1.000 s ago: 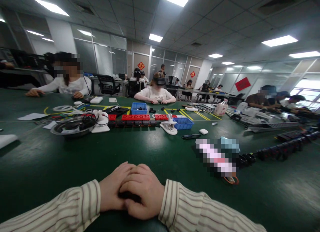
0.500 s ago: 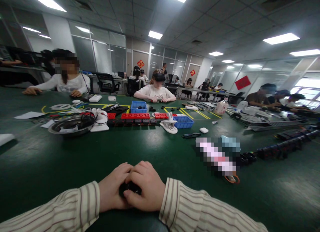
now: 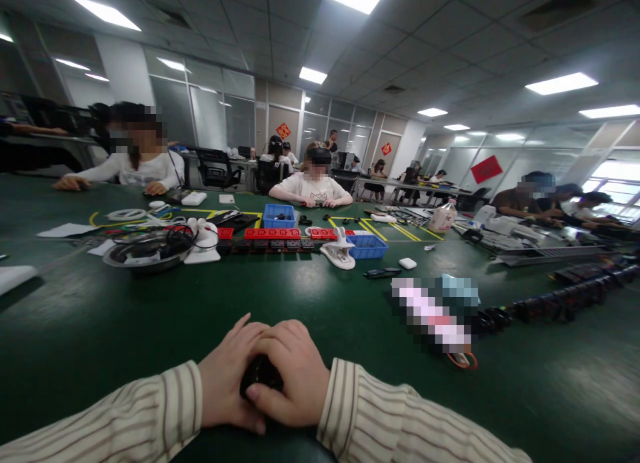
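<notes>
Black object (image 3: 260,375) sat between the left hand (image 3: 223,378) and right hand (image 3: 303,376) over the desk (image 3: 360,330), clasped in their joint grip, partly exposed above the right thumb, one left finger raised.

Counted 2 hands (image 3: 233,373) (image 3: 295,376) around 1 black object (image 3: 260,378). Green table (image 3: 175,316) had 2 blue bins (image 3: 278,222) (image 3: 370,252), 1 metal bowl (image 3: 150,266), 1 jug (image 3: 443,218). Background had 2 red diamond signs (image 3: 283,131) (image 3: 385,149).
</notes>
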Tool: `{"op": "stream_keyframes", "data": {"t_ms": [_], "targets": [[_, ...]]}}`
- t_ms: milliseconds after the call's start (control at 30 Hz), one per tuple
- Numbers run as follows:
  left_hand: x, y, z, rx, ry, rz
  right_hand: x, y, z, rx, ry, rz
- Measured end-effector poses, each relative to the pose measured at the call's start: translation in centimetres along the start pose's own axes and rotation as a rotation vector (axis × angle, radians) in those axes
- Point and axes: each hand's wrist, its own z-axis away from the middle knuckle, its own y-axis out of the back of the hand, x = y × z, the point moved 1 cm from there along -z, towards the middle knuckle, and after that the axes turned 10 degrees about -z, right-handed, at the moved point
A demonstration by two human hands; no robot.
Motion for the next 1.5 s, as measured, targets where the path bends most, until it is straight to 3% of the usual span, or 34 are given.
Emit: {"op": "stream_keyframes", "data": {"t_ms": [100, 167, 300, 633, 800, 933, 1033, 1300, 1500], "targets": [[0.2, 0.0, 0.0, 0.008, 0.047, -0.016, 0.2, -0.1, 0.1, 0.037, -0.142, 0.079], [0.4, 0.1, -0.1, -0.015, 0.059, -0.012, 0.4, -0.3, 0.1, -0.004, -0.155, 0.107], [0.5, 0.3, -0.4, -0.075, 0.005, 0.053, 0.5, -0.4, 0.0, -0.114, -0.09, 0.096], [0.2, 0.6, -0.9, -0.123, -0.112, 0.157, 0.1, -0.3, -0.1, -0.186, 0.101, -0.036], [-0.2, 0.5, -0.4, -0.081, -0.067, 0.127, -0.2, 0.1, -0.2, -0.067, 0.139, -0.081], [-0.2, 0.3, -0.1, -0.025, -0.031, 0.062, -0.2, 0.3, -0.1, 0.061, -0.03, -0.024], [0.1, 0.3, 0.0, -0.025, -0.026, 0.039, 0.0, 0.1, 0.0, 0.079, -0.136, 0.04], [0.7, 0.6, -0.5, -0.133, 0.005, 0.044, 0.8, -0.7, 0.0, -0.114, -0.066, 0.094], [0.4, 0.7, -1.0, -0.183, -0.055, 0.163, 0.6, -0.9, 0.1, -0.181, 0.106, 0.0]]}}
